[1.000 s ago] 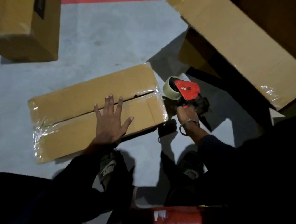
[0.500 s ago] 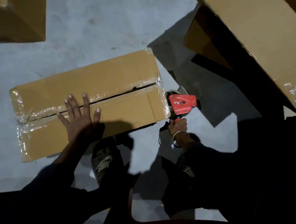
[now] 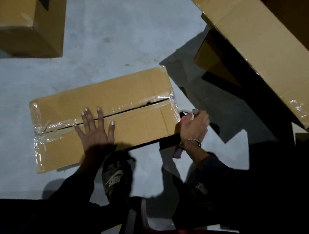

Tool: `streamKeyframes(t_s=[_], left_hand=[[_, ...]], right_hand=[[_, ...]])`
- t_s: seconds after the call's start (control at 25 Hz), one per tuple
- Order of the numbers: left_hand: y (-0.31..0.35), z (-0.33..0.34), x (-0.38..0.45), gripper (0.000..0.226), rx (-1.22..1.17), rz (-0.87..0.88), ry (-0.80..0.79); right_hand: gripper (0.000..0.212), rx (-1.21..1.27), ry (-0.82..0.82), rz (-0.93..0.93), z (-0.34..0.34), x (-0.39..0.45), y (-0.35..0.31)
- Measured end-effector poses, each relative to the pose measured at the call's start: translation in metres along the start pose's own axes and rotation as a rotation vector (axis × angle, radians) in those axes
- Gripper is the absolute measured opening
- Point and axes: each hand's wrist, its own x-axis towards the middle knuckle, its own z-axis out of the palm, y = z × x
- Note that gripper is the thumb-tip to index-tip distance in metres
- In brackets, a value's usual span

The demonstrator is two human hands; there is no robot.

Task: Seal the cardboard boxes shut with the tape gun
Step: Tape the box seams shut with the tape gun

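While the left hand (image 3: 95, 131) lies flat, fingers spread, on the stiff, light-looking box (image 3: 103, 119), the right hand (image 3: 194, 126) at three o'clock clamps the tape gun (image 3: 185, 115); hold that by its handle.

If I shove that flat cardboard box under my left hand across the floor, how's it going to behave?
The flat brown cardboard box lies broad and low on the smooth grey floor, so it should slide rather than tip. Its centre seam still gapes, so the flaps may flex under the left hand. The glossy clear tape at its ends probably feels slick.
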Motion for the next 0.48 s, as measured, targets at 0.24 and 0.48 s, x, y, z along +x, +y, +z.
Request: streamKeyframes(t_s=[0.24, 0.48], left_hand=[[0.005, 0.017, -0.013, 0.082, -0.135, -0.305, 0.139], [0.004, 0.019, -0.013, 0.077, -0.104, -0.276, 0.196]], right_hand=[[0.062, -0.055, -0.388, -0.332, 0.044, 0.017, -0.077], [0.06, -0.177, -0.464, -0.424, 0.084, 0.096, -0.142]])
